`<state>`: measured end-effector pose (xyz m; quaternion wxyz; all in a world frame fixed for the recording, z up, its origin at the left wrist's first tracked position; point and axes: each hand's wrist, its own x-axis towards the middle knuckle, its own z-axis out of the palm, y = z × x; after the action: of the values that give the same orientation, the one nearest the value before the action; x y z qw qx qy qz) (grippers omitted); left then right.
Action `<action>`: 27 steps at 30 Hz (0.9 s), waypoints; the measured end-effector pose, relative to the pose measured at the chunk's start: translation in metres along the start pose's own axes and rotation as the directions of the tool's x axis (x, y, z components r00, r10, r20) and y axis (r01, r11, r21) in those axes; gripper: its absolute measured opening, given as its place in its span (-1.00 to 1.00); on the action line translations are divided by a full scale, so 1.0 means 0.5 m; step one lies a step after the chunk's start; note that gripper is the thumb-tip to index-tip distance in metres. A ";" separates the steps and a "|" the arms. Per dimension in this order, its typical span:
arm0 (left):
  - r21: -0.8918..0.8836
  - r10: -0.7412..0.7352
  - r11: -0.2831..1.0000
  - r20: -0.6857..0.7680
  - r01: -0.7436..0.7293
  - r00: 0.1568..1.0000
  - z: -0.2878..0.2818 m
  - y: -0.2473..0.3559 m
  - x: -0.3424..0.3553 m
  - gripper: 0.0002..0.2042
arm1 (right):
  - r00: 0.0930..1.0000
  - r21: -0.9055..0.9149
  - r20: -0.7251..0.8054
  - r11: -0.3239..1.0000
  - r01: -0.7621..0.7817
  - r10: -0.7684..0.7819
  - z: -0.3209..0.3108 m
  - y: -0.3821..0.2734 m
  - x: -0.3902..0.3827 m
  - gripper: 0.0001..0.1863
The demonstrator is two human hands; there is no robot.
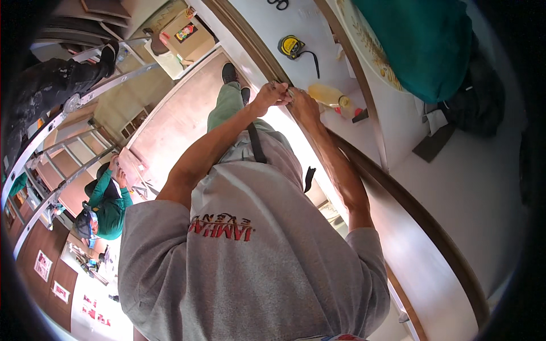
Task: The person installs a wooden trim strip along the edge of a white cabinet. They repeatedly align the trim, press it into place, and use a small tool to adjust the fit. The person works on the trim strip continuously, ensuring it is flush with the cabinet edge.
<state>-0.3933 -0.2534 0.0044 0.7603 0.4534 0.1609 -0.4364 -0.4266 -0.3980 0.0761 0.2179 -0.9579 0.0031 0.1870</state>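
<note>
Brown wood-toned edging (242,34) runs diagonally from top centre to lower right. At upper centre, 2 hands, left hand (269,98) and right hand (305,108), meet over it, fingers curled nearly closed; anything pinched cannot be made out. Yellow-black tape measure (290,46) and yellowish plastic bottle (325,95) lie alongside, presumably for reach.

Left hand (273,96) and right hand (302,105) close together at a brown edging (244,37), yellowish bottle (326,95) nearby
</note>
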 end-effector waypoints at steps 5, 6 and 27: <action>-0.002 0.007 1.000 -0.016 -0.007 1.000 0.000 0.012 -0.020 -0.69 | 0.999 0.031 0.035 0.999 -0.041 0.040 -0.002 -0.012 -0.001 -0.64; -0.001 0.012 1.000 -0.028 -0.012 1.000 0.009 0.009 -0.024 -0.68 | 0.999 0.023 0.036 0.999 -0.027 0.026 -0.006 -0.008 -0.006 -0.64; 0.804 0.505 0.492 0.047 -0.333 0.862 -0.062 0.009 -0.038 -0.84 | 0.993 -0.060 0.044 0.992 -0.110 0.112 -0.026 0.003 0.001 -0.64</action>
<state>-0.3958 -0.2171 0.0026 0.5435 0.8061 -0.0906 -0.2157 -0.4216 -0.4045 0.0863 0.1797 -0.9573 0.0459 0.2216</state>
